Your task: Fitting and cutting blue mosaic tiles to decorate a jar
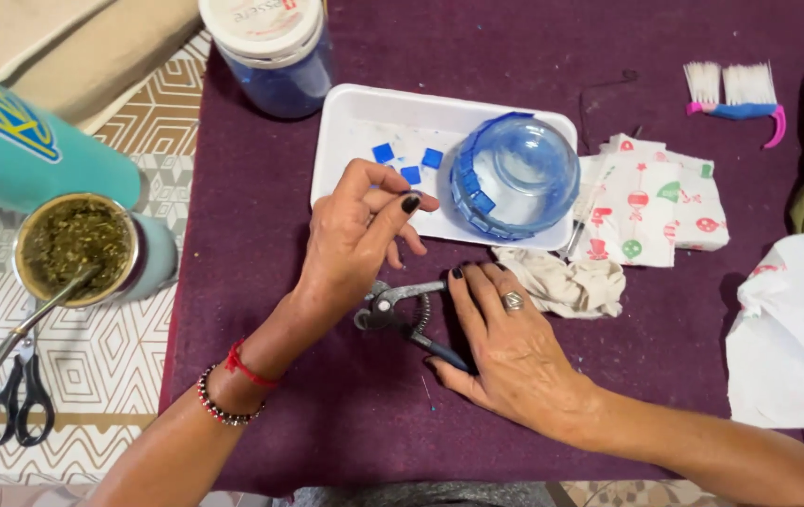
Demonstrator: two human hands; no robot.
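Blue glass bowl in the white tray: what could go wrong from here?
1. The blue glass bowl fills the right end of the white foam tray; the left hand, pinching just beside it, could knock it.
2. The loose blue square tiles are small and could scatter.
3. The metal nipper pliers under the right hand might pinch a finger.

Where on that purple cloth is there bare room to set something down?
Bare cloth lies below the right hand, near the table's front edge, and between the blue bowl and brush. It is crowded around the white tray, napkins and nippers.
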